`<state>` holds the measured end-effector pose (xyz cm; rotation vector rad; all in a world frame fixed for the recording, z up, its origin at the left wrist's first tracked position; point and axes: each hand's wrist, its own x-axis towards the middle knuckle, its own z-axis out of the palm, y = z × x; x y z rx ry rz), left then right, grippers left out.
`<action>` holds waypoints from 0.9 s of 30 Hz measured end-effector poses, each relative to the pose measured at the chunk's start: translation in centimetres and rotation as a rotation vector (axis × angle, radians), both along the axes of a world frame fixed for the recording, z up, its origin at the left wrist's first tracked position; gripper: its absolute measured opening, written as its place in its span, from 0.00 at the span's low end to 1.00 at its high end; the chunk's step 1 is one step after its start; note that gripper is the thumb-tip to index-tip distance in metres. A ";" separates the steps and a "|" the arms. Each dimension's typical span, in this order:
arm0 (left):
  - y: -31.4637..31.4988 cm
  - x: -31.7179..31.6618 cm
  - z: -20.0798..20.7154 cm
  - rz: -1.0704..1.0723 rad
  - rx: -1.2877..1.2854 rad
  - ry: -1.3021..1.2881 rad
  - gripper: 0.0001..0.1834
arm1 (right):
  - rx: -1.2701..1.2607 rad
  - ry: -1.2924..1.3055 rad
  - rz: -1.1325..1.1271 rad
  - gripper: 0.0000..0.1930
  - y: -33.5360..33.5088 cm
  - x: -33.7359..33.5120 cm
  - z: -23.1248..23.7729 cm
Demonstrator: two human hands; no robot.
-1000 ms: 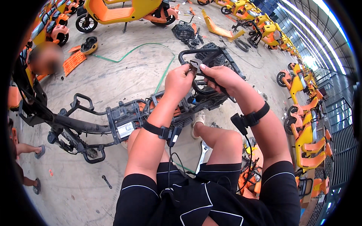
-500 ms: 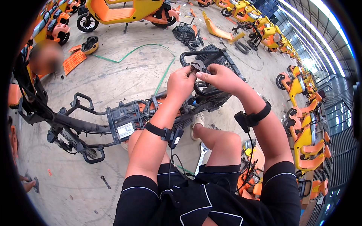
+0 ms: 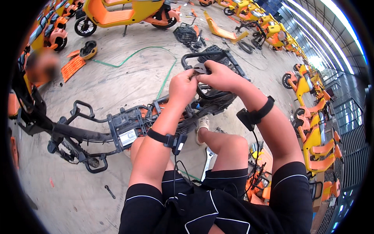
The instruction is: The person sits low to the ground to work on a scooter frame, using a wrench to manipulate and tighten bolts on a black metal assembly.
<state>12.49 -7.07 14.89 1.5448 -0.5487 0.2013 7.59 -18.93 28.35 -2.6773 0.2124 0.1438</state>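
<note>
Over the rear of a stripped black scooter frame (image 3: 87, 132), both of my hands meet around a grey metal adjustable wrench (image 3: 200, 68). Its head shows between my fingers; the rest is hidden. My right hand (image 3: 219, 76) is closed around the wrench from the right. From the left, the thumb and fingers of my left hand (image 3: 182, 85) pinch at its head. A black tubular rear rack (image 3: 191, 55) lies just beneath and beyond my hands. Whether the wrench touches a fastener there, I cannot tell.
A larger wrench (image 3: 207, 163) lies on the floor between my legs, and a small dark tool (image 3: 110, 191) lies at the left. A green strap (image 3: 128, 58) curves beyond the frame. Orange parts (image 3: 259, 181) are heaped by my right knee. Yellow scooters (image 3: 128, 13) stand around; a person is at far left.
My right hand has turned and closed further over the wrench, hiding more of it. Both hands stay at the rear rack. The whole view has shifted slightly.
</note>
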 end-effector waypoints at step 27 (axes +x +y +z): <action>-0.2 0.5 -0.5 -0.110 -0.087 0.129 0.10 | -0.378 0.117 0.277 0.18 -0.4 2.3 1.3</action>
